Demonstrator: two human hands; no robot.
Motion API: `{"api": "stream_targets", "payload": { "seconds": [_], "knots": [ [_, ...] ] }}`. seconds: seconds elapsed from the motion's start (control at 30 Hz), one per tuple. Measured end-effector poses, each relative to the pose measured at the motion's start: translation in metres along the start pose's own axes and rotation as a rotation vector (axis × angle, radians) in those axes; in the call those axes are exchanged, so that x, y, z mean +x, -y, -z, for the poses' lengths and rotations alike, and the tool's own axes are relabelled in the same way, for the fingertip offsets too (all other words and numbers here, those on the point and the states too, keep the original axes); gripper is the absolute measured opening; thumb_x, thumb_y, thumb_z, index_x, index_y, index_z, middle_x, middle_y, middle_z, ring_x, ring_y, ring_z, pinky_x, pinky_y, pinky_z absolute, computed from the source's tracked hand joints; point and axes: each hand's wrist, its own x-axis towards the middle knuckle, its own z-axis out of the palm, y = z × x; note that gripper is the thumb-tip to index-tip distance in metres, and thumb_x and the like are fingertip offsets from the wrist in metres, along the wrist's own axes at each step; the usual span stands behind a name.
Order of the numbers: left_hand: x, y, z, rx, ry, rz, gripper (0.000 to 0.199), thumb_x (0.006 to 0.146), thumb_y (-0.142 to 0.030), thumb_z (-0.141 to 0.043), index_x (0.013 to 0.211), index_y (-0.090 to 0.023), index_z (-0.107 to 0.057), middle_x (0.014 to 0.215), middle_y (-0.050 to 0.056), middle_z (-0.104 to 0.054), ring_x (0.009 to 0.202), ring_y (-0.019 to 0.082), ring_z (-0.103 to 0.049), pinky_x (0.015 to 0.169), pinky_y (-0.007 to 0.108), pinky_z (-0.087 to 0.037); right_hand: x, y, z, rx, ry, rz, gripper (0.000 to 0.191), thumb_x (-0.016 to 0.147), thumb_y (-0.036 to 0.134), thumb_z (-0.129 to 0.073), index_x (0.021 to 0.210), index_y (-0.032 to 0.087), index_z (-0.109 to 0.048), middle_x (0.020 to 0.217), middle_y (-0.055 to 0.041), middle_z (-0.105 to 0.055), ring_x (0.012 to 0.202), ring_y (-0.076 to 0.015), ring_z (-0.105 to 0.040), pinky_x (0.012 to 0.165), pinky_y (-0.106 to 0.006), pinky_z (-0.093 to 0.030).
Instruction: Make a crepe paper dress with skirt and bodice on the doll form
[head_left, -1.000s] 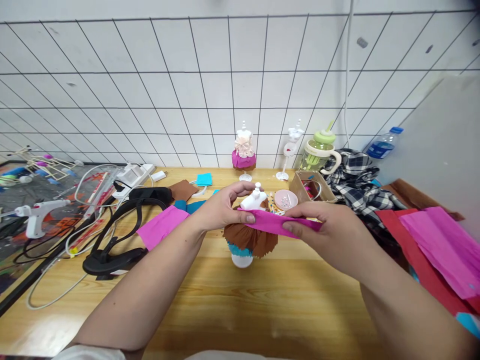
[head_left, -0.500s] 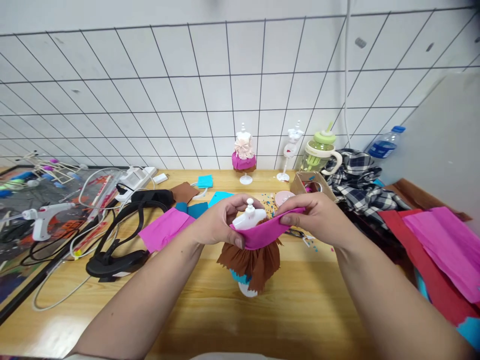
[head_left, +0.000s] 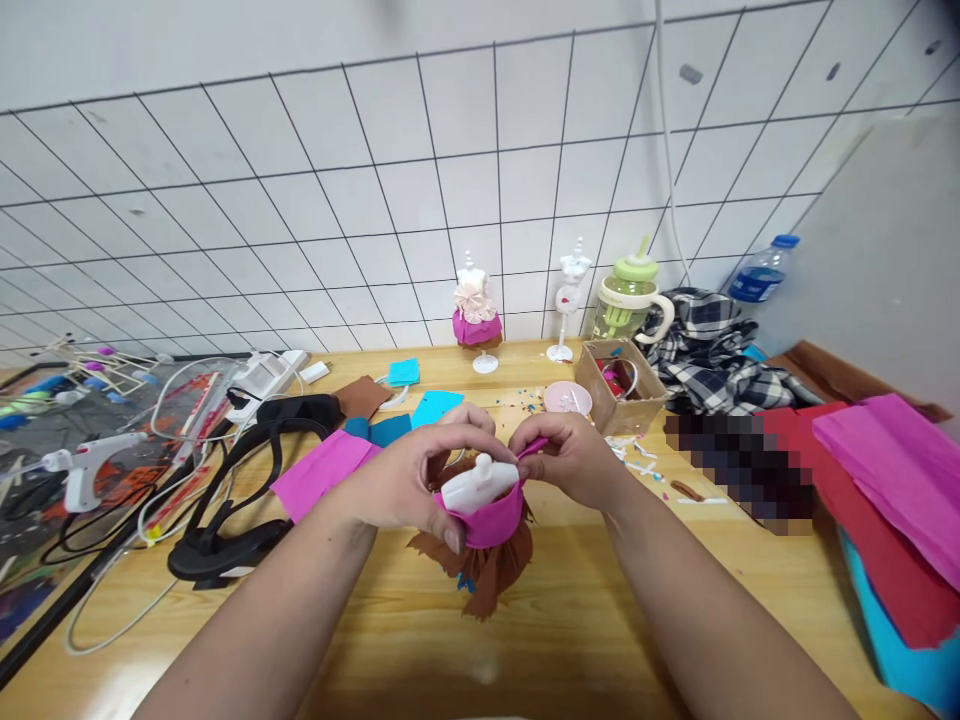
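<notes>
A small white mannequin (head_left: 480,487) stands near the middle of the table, tilted a little. A magenta strip (head_left: 491,522) wraps round its front, above a ruffled brown skirt (head_left: 499,575) with a bit of blue below. My left hand (head_left: 431,475) is closed round the mannequin's left side, its thumb pressing the strip against the front. On the other side my right hand (head_left: 566,458) pinches the strip's free end between thumb and fingers, close to the mannequin's shoulder.
Two mannequins, one dressed (head_left: 477,315) and one mostly white (head_left: 568,300), stand by the wall. A cardboard box (head_left: 626,400), pink dish (head_left: 568,399) and green-lidded jug (head_left: 626,305) are behind right. Black headset (head_left: 225,550) and glue gun (head_left: 94,465) lie left; red cloth (head_left: 877,560) right.
My right hand has moved left and drawn the magenta strip closer round the mannequin. The mannequin is tilted more. The view has turned slightly.
</notes>
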Motion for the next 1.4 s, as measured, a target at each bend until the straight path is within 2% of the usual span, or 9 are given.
{"api": "stream_targets", "payload": {
  "seconds": [0.2,0.4,0.47,0.7,0.83,0.9,1.03,1.17,1.4],
  "knots": [
    [-0.007,0.003,0.004,-0.110,0.016,0.027,0.079,0.043,-0.044,-0.092,0.112,-0.026,-0.058,0.088,0.000,-0.060,0.078,0.017,-0.057,0.070,0.026,-0.044,0.001,-0.002,-0.006,0.083,0.122,0.086,0.023,0.071,0.040,-0.080,0.079,0.019,-0.075,0.077,-0.0021,-0.071,0.072,-0.0136,-0.064,0.069,-0.025,-0.051],
    [-0.006,0.021,0.011,0.109,-0.397,-0.171,0.070,0.035,-0.057,-0.089,0.082,-0.021,-0.053,0.094,0.004,-0.054,0.087,0.019,-0.051,0.072,0.027,-0.042,0.001,-0.003,-0.004,0.109,0.020,0.056,0.020,0.066,0.035,-0.084,0.075,0.020,-0.075,0.073,-0.0008,-0.071,0.068,-0.0123,-0.063,0.064,-0.023,-0.050],
    [-0.009,0.025,0.016,0.223,-0.477,-0.176,0.058,0.045,-0.053,-0.089,0.080,-0.020,-0.057,0.085,0.002,-0.055,0.079,0.017,-0.050,0.070,0.028,-0.041,0.001,-0.002,-0.002,0.086,-0.041,0.054,0.019,0.065,0.034,-0.085,0.073,0.020,-0.074,0.072,-0.0006,-0.071,0.068,-0.0126,-0.063,0.063,-0.023,-0.049],
    [-0.032,0.006,0.020,0.390,-0.382,0.026,0.038,0.077,-0.039,-0.074,0.112,-0.025,-0.071,0.100,0.009,-0.071,0.099,0.026,-0.061,0.090,0.038,-0.045,-0.004,0.011,-0.010,-0.165,-0.163,0.101,0.007,0.074,0.025,-0.078,0.076,0.021,-0.074,0.075,-0.0003,-0.072,0.070,-0.0137,-0.064,0.066,-0.025,-0.049],
    [-0.035,-0.009,-0.001,0.156,-0.310,0.173,0.085,0.062,-0.049,-0.083,0.137,-0.024,-0.051,0.123,0.012,-0.063,0.120,0.034,-0.054,0.099,0.042,-0.045,-0.010,0.020,-0.029,-0.375,-0.207,0.183,0.002,0.076,0.021,-0.075,0.076,0.021,-0.073,0.075,0.0008,-0.072,0.070,-0.0130,-0.064,0.067,-0.025,-0.047],
    [-0.033,-0.010,-0.015,0.117,-0.371,0.209,0.093,0.057,-0.042,-0.087,0.139,-0.026,-0.045,0.125,0.011,-0.061,0.116,0.032,-0.057,0.094,0.039,-0.049,-0.013,0.023,-0.037,-0.435,-0.225,0.199,0.002,0.078,0.022,-0.075,0.077,0.022,-0.073,0.077,0.0010,-0.073,0.072,-0.0132,-0.064,0.068,-0.025,-0.046],
    [-0.028,-0.007,-0.027,0.086,-0.483,0.239,0.072,0.059,-0.028,-0.087,0.123,-0.024,-0.053,0.104,0.006,-0.063,0.085,0.021,-0.063,0.068,0.027,-0.053,-0.016,0.027,-0.040,-0.449,-0.124,0.178,0.005,0.081,0.018,-0.070,0.082,0.022,-0.073,0.082,0.0015,-0.073,0.076,-0.0126,-0.064,0.071,-0.024,-0.046],
    [-0.024,-0.010,-0.022,0.091,-0.433,0.220,0.063,0.053,-0.022,-0.088,0.107,-0.021,-0.056,0.096,0.004,-0.060,0.078,0.017,-0.059,0.062,0.023,-0.051,-0.018,0.033,-0.030,-0.418,0.010,0.155,0.008,0.082,0.020,-0.069,0.087,0.023,-0.075,0.082,0.0015,-0.074,0.074,-0.0124,-0.065,0.069,-0.023,-0.048],
    [-0.021,-0.016,-0.024,0.151,-0.321,0.089,0.056,0.065,-0.017,-0.075,0.115,-0.021,-0.053,0.088,0.002,-0.062,0.071,0.015,-0.059,0.060,0.022,-0.050,-0.022,0.038,-0.024,-0.431,0.003,0.176,0.011,0.083,0.023,-0.070,0.090,0.026,-0.077,0.084,0.0026,-0.077,0.075,-0.0125,-0.069,0.070,-0.022,-0.049]
  ]
}}
